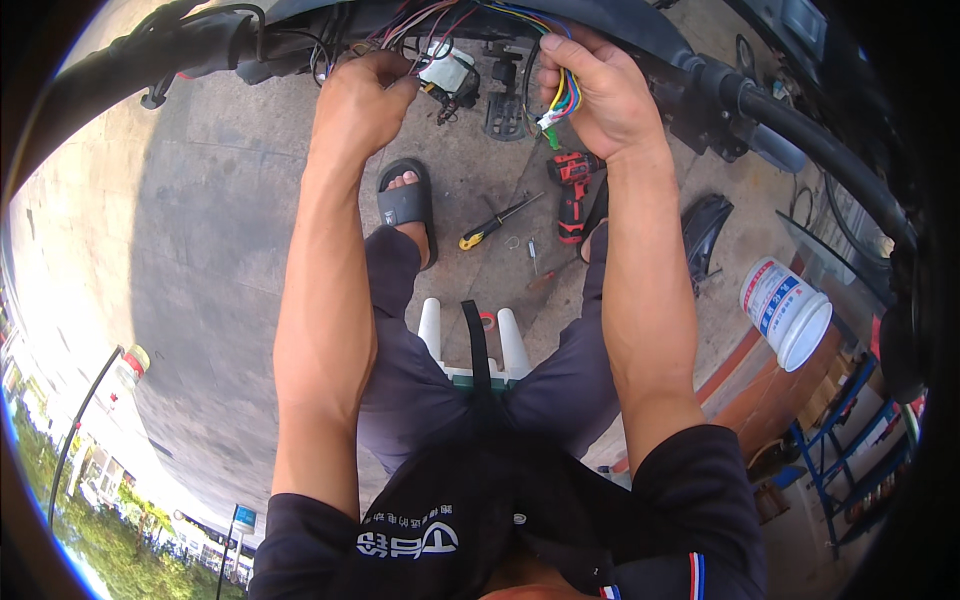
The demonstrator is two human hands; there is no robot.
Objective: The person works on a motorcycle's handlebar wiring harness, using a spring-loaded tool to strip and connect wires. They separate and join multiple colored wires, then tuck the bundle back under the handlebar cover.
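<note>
A bundle of coloured wires point(562, 95) with small white connectors at its end is gripped in the closed right hand point(592, 95), just below the dark handlebar point(800, 130). Further thin wires point(405, 30) under the same handlebar are pinched by the closed left hand point(362, 100). On the concrete floor point(220, 200) beneath the handlebar lie a red cordless drill point(573, 190) and a yellow-handled screwdriver point(497, 222); a white bucket point(787, 312) stands to the right.

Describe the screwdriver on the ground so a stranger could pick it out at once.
Start at the person's sandalled foot on the concrete. Just to its right, left of the red-and-black cordless drill, lies the screwdriver. It alone has a yellow-and-black handle with a slim dark shaft.
</note>
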